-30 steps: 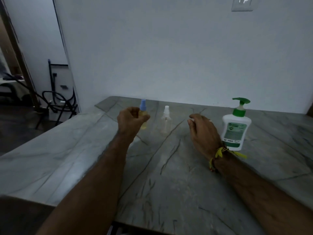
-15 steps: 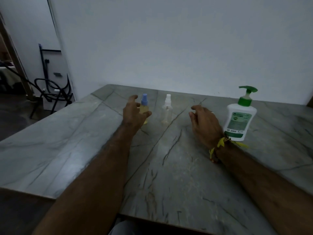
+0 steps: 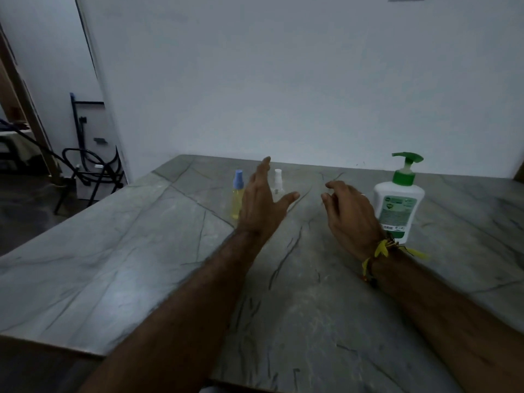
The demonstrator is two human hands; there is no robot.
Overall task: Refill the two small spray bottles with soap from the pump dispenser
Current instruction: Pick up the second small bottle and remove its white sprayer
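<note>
**Two empty hands reach toward small spray bottles on a stone tabletop**

The left hand [image 3: 262, 204] is stretched forward above the tabletop [image 3: 141, 265], fingers straight and pointing away from the viewer, thumb spread out to the right. It holds nothing. The hand sits in front of the gap between the two spray bottles and covers part of each, so whether it touches either one cannot be told.

Just left of that hand stands the blue-capped bottle [image 3: 237, 194], upright, with yellowish liquid in its lower part. Behind the hand, showing between the fingers and the thumb, stands the clear bottle [image 3: 278, 182] with a white cap, also upright. Both bottles have their long axis vertical and their caps on.

The right hand [image 3: 350, 214] hovers to the right, fingers loosely curled and slightly apart, gripping nothing. A yellow thread band [image 3: 380, 251] circles its wrist. Right beside this hand, further right, stands the pump dispenser [image 3: 398, 205]: a white body with a green label and a green pump head, its spout pointing right.

The left hand is clearly the nearer one to both spray bottles, and the clear bottle lies straight ahead in the open space between its fingers and thumb. The right hand is the nearer one to the dispenser. No refilling appears to have begun.
</note>
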